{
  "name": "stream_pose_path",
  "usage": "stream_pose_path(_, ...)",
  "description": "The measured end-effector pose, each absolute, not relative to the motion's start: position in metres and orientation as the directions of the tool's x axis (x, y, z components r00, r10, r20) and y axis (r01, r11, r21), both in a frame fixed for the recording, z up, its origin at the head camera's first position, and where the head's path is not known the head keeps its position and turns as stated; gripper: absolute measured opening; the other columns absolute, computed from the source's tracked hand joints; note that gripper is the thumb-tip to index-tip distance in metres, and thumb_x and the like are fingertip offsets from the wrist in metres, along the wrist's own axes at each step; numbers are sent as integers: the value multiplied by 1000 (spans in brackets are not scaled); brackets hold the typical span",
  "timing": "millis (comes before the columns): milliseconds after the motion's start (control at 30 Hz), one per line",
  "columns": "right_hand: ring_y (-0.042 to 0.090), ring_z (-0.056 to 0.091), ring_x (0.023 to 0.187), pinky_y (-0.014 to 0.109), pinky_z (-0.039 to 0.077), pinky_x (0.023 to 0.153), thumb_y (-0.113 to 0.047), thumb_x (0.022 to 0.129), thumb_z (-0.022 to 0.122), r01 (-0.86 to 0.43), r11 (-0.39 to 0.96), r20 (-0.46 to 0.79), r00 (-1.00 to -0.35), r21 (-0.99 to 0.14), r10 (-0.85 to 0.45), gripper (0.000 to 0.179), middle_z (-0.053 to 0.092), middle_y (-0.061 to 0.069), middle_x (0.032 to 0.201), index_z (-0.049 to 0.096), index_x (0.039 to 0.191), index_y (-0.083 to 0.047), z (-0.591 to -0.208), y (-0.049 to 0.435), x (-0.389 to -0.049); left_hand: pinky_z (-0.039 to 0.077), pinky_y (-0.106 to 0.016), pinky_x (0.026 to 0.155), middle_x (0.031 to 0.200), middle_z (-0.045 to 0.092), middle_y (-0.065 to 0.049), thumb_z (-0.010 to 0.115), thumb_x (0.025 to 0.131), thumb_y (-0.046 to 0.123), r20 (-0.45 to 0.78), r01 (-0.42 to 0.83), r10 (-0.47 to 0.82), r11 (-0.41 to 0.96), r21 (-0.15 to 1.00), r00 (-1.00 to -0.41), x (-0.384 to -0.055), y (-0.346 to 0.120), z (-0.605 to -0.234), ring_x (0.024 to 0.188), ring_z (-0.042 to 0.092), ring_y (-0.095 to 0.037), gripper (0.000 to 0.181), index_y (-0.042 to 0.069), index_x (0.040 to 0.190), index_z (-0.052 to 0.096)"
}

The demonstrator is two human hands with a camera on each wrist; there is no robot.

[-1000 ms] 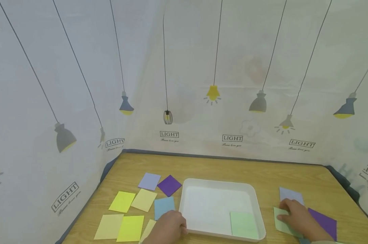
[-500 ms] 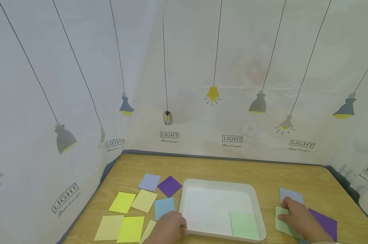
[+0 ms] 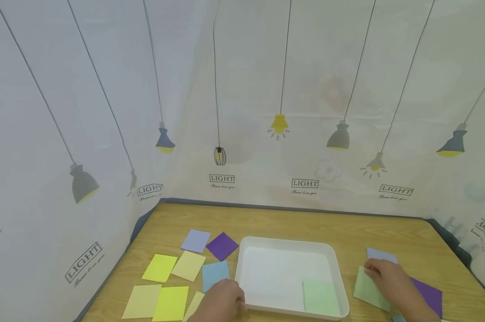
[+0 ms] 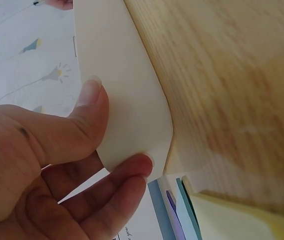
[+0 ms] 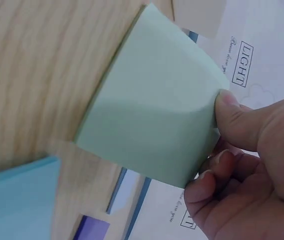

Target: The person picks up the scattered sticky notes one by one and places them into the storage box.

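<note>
My left hand (image 3: 221, 298) grips the near left corner of a white tray (image 3: 271, 275). In the left wrist view the thumb lies along the tray's side wall (image 4: 124, 85) and the fingers curl at its corner. A light green sticky note pad (image 3: 320, 295) lies inside, in the near right part. To the right of the tray, my right hand (image 3: 397, 284) pinches another light green sticky note pad (image 5: 151, 105) by one edge, between thumb and fingers. That pad is tilted, its far edge raised towards the hand, with its lower side close over the wooden table.
Around the right hand lie a lilac pad (image 3: 381, 255), a purple pad (image 3: 429, 295) and a blue pad (image 5: 22, 200). Left of the tray are several yellow, cream, blue, lilac and purple pads, including a bright yellow one (image 3: 170, 304). A lamp-print curtain (image 3: 258, 89) encloses the table (image 3: 290, 217).
My right hand has tilted up the light green pad and shifted it slightly left. The left hand and tray stay in place.
</note>
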State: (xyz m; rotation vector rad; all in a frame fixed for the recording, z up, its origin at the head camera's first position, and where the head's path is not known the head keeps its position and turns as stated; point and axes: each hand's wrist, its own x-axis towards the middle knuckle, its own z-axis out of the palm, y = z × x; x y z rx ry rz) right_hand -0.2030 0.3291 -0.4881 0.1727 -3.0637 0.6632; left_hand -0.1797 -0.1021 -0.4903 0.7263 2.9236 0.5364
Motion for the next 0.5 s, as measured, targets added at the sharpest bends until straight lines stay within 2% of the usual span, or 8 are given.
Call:
stream_pose_path(233, 14, 60, 79, 32, 49, 66, -8, 95, 65, -144, 909, 75, -989, -391, -124, 6, 70, -2, 87, 70, 93, -11, -477, 320, -202, 53, -24, 67, 74, 73, 9, 81, 80, 16, 6, 439, 468, 825, 355, -884, -179, -103, -491, 68, 60, -5, 5, 17, 75, 80)
stream_pose_path(500, 15, 62, 80, 35, 51, 69, -7, 92, 68, -195, 921, 154, -977, -338, -151, 6, 72, 1, 90, 72, 95, -9, -458, 305, -198, 53, -21, 66, 73, 73, 10, 81, 78, 17, 21, 465, 488, 819, 336, -873, -182, -104, -494, 67, 59, -2, 5, 17, 74, 80)
